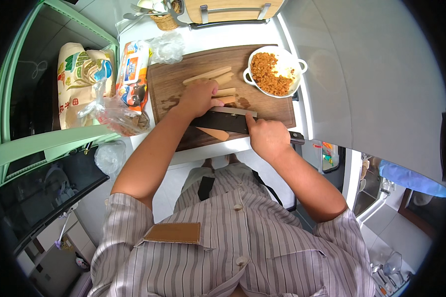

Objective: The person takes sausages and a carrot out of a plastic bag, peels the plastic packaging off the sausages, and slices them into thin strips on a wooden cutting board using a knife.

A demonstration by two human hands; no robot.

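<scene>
On a dark wooden cutting board [167, 80] lie several pale orange food strips [208, 75], whose exact kind I cannot tell. My left hand [199, 97] bends over them, fingertips and thumb gripping the strips beside the blade. My right hand [269, 137] holds a cleaver [221, 121] by its black handle, index finger stretched along the blade. The blade lies tilted across the board just in front of my left fingers. A flat cut piece [216, 133] sticks out from under it on the near side. Wet patches mark the board.
A white two-handled bowl [300, 80] of browned minced food sits at the board's back right corner. Left are a wipes pack [132, 78], plastic bags [124, 117] and a green rack [55, 143]. Behind stand a utensil basket [166, 22] and a light wooden board [226, 11]. A grey panel [386, 74] borders the right.
</scene>
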